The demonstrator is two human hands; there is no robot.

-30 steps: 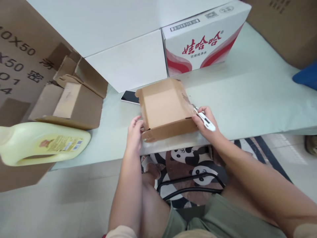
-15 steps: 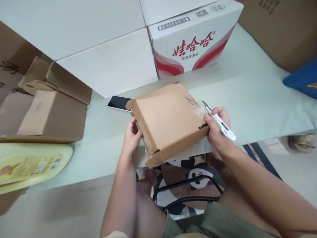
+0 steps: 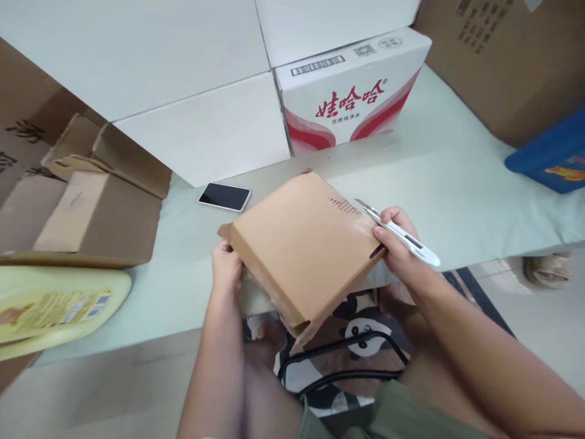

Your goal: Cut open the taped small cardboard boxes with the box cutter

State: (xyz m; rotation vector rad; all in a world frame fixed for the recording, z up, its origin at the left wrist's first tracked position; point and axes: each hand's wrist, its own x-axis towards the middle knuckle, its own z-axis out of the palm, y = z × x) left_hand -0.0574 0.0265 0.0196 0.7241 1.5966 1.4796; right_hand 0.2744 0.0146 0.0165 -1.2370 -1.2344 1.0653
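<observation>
A flat brown cardboard box (image 3: 301, 244) is tilted over the table's front edge, between my two hands. At its left edge my left hand (image 3: 227, 265) is closed on the cardboard near a projecting flap, with some fingertips hidden beneath. My right hand (image 3: 397, 241) grips a white utility knife (image 3: 404, 236), its blade out and pointing up-left over the box. The same hand is at the box's right corner, beside a dark slot; whether it also bears the box there I cannot tell. Clear tape and printed marks show near that corner.
A phone (image 3: 225, 197) lies behind the box on the pale green tablecloth (image 3: 461, 183). White cartons (image 3: 205, 134) and a red-and-white carton (image 3: 351, 110) stand at the back. Left are cardboard boxes (image 3: 123, 213) and a yellow bottle (image 3: 64, 305); right, a blue container (image 3: 548, 155).
The box has turned and its near corner has come lower, towards me. My left hand has shifted left with its edge. More of the phone shows. The knife stays in my right hand.
</observation>
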